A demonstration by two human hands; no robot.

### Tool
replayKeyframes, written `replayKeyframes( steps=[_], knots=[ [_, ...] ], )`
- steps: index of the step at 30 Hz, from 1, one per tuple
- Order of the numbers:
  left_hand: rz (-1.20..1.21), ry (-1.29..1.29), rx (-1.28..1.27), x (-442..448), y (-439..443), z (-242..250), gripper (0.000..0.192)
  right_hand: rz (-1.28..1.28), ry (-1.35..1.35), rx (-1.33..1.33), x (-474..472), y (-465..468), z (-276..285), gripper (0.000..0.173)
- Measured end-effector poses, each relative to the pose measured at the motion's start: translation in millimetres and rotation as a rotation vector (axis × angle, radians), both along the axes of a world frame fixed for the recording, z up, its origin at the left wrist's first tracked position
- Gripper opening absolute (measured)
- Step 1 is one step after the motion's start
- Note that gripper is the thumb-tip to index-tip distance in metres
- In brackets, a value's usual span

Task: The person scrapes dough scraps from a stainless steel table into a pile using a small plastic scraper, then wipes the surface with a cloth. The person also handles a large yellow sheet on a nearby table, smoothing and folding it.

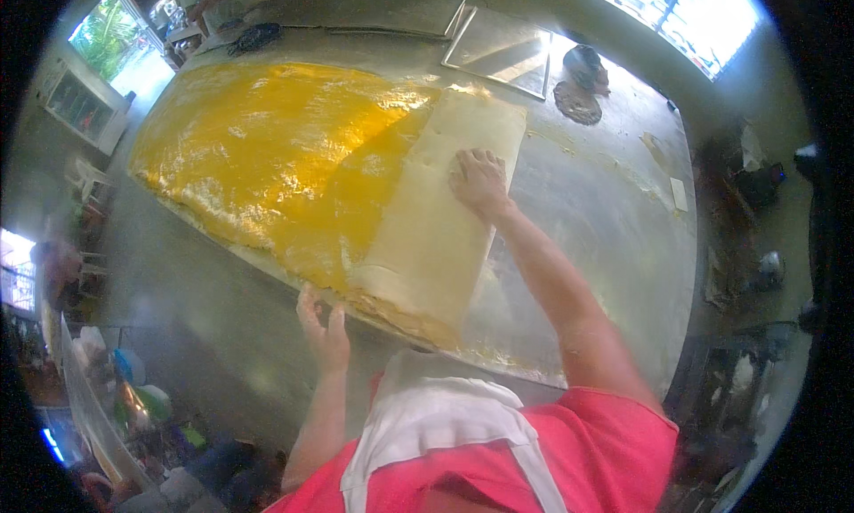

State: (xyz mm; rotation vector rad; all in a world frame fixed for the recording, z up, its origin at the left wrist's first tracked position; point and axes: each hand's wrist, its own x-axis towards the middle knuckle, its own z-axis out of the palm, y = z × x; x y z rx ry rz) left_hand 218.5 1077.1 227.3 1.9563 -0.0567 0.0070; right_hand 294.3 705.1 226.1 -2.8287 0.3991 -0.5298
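Observation:
A large sheet of dough lies on a metal-looking worktable (587,246), coated with a glossy yellow spread (287,152) that looks like fat. Its right part is turned over as a pale folded band of dough (427,213), layered at the near end. My right hand (479,182) rests on top of this band, near its right side, with the fingers slightly curled. At the near table edge, my left hand (325,323) has its thumb and fingers apart, fingertips at the rim of the dough. Whether they pinch that rim is unclear.
A rectangular metal tray (497,49) lies at the far side. Beside it is a dark bundle (582,66) on a brownish flat piece (578,104). A small white rectangle (678,194) lies near the right edge. Another dark bundle (255,39) sits at the far left.

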Motion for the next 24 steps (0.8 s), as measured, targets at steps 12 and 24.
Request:
replayKeyframes(
  steps=[12,24],
  knots=[
    [-0.428,-0.202,0.219,-33,-66,15,0.062,-0.062,-0.031,0.098,1,-1,-8,0.044],
    [-0.491,-0.254,0.122,-8,-55,12,0.054,-0.079,-0.091,0.154,-1,3,0,0.043]
  ],
)
